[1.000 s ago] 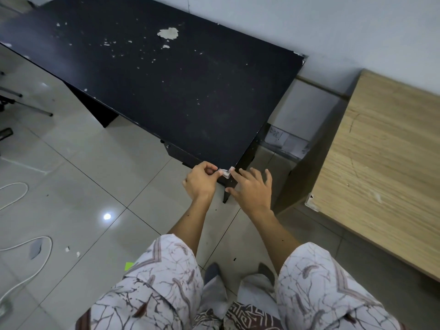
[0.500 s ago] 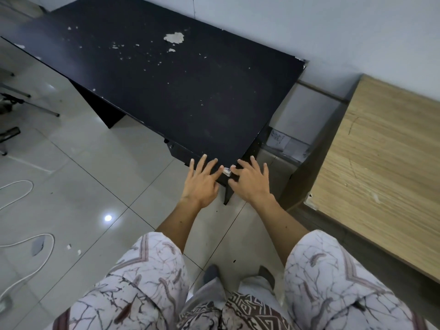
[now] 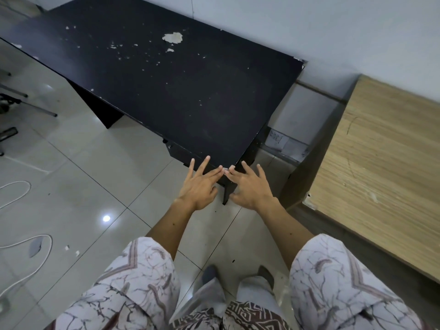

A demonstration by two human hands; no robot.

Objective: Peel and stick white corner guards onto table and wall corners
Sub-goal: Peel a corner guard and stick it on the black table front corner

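Clearly I've spread both hands flat at the black table (image 3: 181, 96)'s near corner: left hand (image 3: 199, 184) and right hand (image 3: 250, 186) fingertips pressing the white corner guard (image 3: 225, 171) to seat its adhesive.

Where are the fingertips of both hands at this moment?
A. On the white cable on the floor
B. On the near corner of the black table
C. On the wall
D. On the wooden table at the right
B: the left hand and the right hand, fingers straight, meet at the near corner of the black table, on the small white corner guard.
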